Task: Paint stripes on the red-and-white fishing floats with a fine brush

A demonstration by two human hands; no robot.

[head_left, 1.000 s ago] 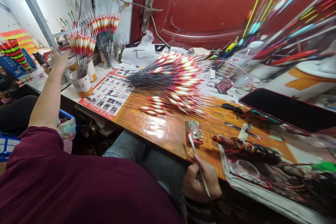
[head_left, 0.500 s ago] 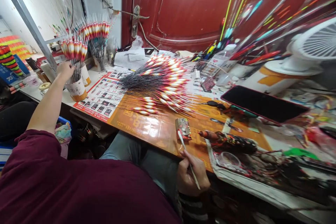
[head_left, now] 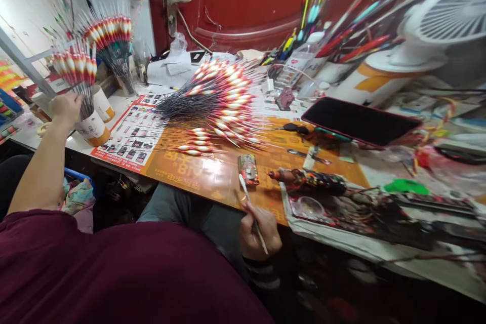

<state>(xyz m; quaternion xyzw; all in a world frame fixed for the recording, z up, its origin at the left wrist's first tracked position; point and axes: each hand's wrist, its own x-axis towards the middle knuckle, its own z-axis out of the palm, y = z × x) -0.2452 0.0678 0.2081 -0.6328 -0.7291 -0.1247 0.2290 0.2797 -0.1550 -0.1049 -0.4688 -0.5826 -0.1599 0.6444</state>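
At the left, my left hand [head_left: 67,109] is closed around dark stems of the red-and-white floats [head_left: 76,67] standing in a paper cup [head_left: 93,129]. My right hand [head_left: 259,233], at the table's front edge, pinches a white-tipped stick [head_left: 248,193] like a cotton swab. The swab's tip is beside a small paint-stained block [head_left: 248,169]. A large fan of red, yellow and white floats [head_left: 231,93] lies mid-table, dark stems pointing left. Several similar floats [head_left: 199,140] lie in front of it.
Another bunch of floats [head_left: 110,33] stands behind the cup. At the right are a black phone [head_left: 360,120], a white fan [head_left: 450,10], a dark-handled tool [head_left: 307,180] and a cluttered tray. A red door [head_left: 258,0] is behind.
The view has turned right and down, so everything sits further left and higher in the picture. Both hands keep their grips, and the floats on the table lie as before.
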